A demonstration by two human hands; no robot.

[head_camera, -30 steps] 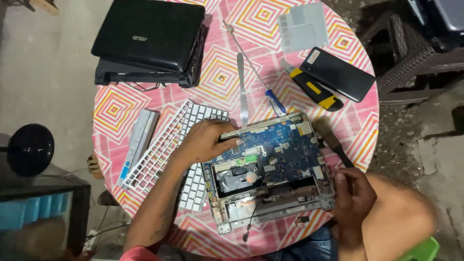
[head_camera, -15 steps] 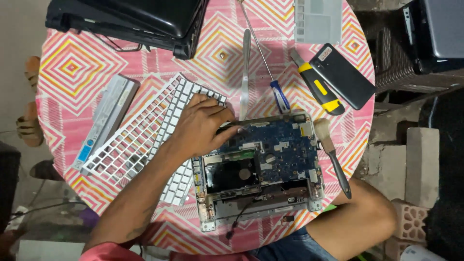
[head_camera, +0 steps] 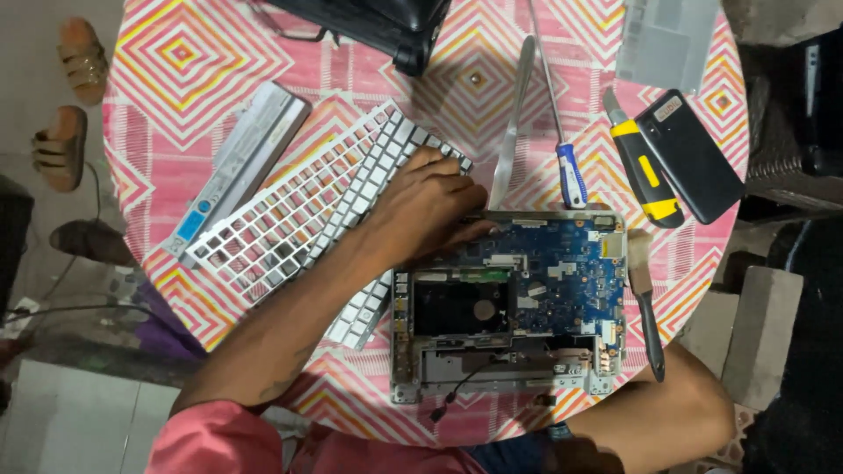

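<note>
While the left hand [head_camera: 421,206] rests loosely curled, fingertips pressing the top-left edge of the opened laptop base [head_camera: 509,303] at the table's near side, right hand is out of view; risk: bare fingers on the blue circuit board [head_camera: 562,272] could bend parts; a shove may knock the screwdriver [head_camera: 566,167] or the keyboard [head_camera: 369,228] off the table [head_camera: 176,53].
</note>
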